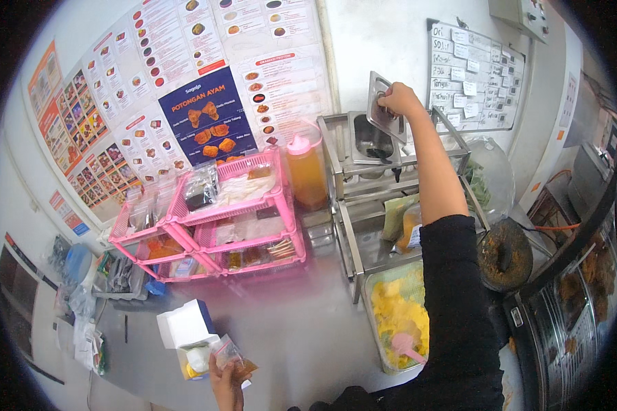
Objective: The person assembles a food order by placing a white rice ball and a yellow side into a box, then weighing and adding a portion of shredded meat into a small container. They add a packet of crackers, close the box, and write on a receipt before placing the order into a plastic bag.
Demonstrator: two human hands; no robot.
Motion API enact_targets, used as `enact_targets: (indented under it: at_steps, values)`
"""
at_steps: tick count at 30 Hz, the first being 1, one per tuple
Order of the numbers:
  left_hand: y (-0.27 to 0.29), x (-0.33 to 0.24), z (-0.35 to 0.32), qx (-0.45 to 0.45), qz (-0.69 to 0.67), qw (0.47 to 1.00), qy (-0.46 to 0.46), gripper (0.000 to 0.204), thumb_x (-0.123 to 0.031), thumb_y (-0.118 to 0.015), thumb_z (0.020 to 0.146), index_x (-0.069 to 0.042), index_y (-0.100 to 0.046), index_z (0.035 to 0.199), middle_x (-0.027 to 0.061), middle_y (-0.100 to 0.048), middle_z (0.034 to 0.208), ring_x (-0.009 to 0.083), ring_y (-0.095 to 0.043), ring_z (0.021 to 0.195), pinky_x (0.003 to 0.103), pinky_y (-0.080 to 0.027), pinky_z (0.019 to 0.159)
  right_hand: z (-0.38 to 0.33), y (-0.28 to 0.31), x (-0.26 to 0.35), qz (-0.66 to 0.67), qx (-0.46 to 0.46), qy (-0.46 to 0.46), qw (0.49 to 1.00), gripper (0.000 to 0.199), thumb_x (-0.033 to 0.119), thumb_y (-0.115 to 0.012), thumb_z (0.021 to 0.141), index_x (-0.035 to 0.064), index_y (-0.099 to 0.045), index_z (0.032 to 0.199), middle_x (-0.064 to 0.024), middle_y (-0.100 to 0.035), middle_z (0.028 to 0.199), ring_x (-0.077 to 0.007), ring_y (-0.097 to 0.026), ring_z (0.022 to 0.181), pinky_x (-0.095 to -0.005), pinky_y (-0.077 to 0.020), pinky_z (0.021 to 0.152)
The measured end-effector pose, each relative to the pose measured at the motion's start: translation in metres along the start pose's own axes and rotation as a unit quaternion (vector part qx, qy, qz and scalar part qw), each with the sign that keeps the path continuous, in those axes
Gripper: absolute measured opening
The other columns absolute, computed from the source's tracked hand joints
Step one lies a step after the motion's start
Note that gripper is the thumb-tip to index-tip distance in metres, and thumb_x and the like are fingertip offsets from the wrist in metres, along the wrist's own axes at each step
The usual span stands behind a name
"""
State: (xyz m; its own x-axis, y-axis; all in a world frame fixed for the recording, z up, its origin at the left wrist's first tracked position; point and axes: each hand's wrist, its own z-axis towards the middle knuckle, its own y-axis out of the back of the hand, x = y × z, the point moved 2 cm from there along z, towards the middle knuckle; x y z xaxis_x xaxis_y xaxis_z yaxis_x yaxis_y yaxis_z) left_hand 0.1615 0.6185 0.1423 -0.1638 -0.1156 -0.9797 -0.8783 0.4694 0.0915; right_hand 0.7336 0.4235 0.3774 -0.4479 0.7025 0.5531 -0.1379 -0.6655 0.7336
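My right hand [401,101] is raised at the end of my outstretched arm, its fingers closed on a steel lid [378,118]. The lid is tilted up over a deep steel pan [358,145], whose dark inside shows partly. Low in the picture, my left hand [227,385] pinches a small clear plastic sachet [232,356] with brown contents. Right beside the sachet stands an open cardboard box [184,323], white inside and blue outside. A white wrapped item [199,357] sits in the box.
Pink stacked baskets [243,212] hold packets at the back. Beside them stands a squeeze bottle [305,171] of amber liquid. Under the steel rack [349,240] is a tray of yellow food [394,308] with a pink scoop [406,344]. A heated display case [562,308] borders the right.
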Motion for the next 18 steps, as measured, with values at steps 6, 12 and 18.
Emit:
enact_targets:
  at_steps: [6,12,18]
  values:
    - [-0.012,-0.002,0.009,0.095,-0.222,0.969,0.048,0.047,-0.026,-0.053,0.085,-0.002,-0.040,0.123,0.0081,-0.052,0.099,0.0188,-0.054,0.087,0.036,-0.050,0.073,-0.002,-0.046,0.009,-0.177,-0.039,0.076,0.980,0.037,0.021,-0.066,0.061,-0.0031,-0.060,0.088,-0.0233,-0.062,0.092,-0.0349,-0.060,0.088,-0.0399,-0.0486,0.080]
    - [-0.031,-0.028,0.025,0.200,-0.364,0.909,0.043,0.033,-0.022,-0.046,0.090,0.001,-0.043,0.114,0.0156,-0.050,0.110,0.0335,-0.049,0.106,0.055,-0.034,0.098,-0.014,-0.066,0.013,-0.267,-0.012,0.140,0.953,0.038,0.026,-0.069,0.066,-0.0049,-0.059,0.086,-0.0217,-0.061,0.092,-0.0327,-0.059,0.089,-0.0424,-0.0469,0.077]
    - [-0.027,-0.069,0.005,0.297,-0.409,0.863,0.024,0.041,-0.023,-0.042,0.092,0.004,-0.038,0.123,0.0169,-0.050,0.118,0.0284,-0.048,0.112,0.042,-0.038,0.098,-0.160,-0.047,0.118,0.166,0.128,0.270,0.940,0.025,0.025,-0.058,0.084,0.0058,-0.061,0.099,-0.0030,-0.062,0.078,-0.0091,-0.056,0.069,-0.0243,-0.0451,0.063]
